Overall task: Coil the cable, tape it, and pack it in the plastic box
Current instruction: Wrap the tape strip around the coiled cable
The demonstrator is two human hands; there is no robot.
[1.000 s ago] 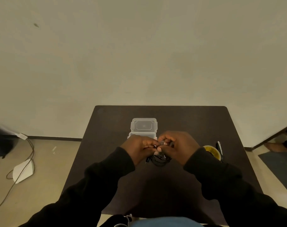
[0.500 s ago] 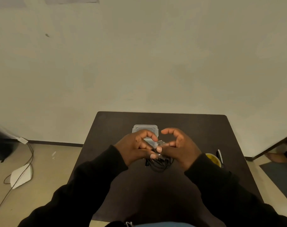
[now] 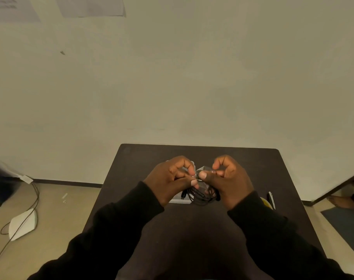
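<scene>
A coiled black cable (image 3: 200, 197) hangs between my two hands above the dark table (image 3: 252, 170). My left hand (image 3: 172, 180) pinches the top of the coil with thumb and forefinger. My right hand (image 3: 226, 178) pinches a strip of clear tape (image 3: 205, 170) that runs across to the left fingertips at the top of the coil. The clear plastic box (image 3: 179, 200) lies on the table behind and below my hands, mostly hidden by them. A yellow tape roll (image 3: 266, 202) peeks out beside my right wrist.
A black and white pen (image 3: 271, 200) lies at the table's right side next to the roll. On the floor at left are a white device (image 3: 22, 224) and a trailing wire (image 3: 35, 199). A person's foot (image 3: 341, 202) shows at far right.
Both hands have risen with the coil and drawn slightly apart, stretching the clear tape between the fingertips. The camera has tilted up, so the table sits lower in view.
</scene>
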